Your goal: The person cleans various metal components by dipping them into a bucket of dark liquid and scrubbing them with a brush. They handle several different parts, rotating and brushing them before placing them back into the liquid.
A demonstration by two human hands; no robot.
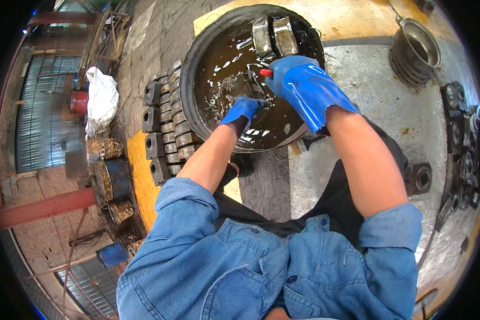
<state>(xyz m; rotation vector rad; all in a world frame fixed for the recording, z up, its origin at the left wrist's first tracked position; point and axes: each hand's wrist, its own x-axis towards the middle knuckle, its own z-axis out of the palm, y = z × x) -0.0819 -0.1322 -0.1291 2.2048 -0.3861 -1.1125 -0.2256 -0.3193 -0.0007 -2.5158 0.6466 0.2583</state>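
A wide round dark tub (pixel 187 80) of brown, glossy liquid stands in front of me. My left hand (pixel 245 109), in a blue rubber glove, dips into the liquid near the tub's middle. Its fingers are hidden under the surface, so what it touches cannot be made out. Above the liquid, further right, my right hand (pixel 293 74) in a longer blue glove is closed around a tool whose red handle end (pixel 265 72) sticks out to the left. The tool's other end is hidden. Two thick curved metal blocks (pixel 285 36) rest at the tub's far side, just beyond my right hand.
Rows of metal rings (pixel 184 133) and square blocks with holes (pixel 155 145) line the tub's left side. A metal pot (pixel 418 48) stands far right, with dark metal parts (pixel 456 133) nearer. Stained drums (pixel 112 178) and a white sack (pixel 101 98) are at left.
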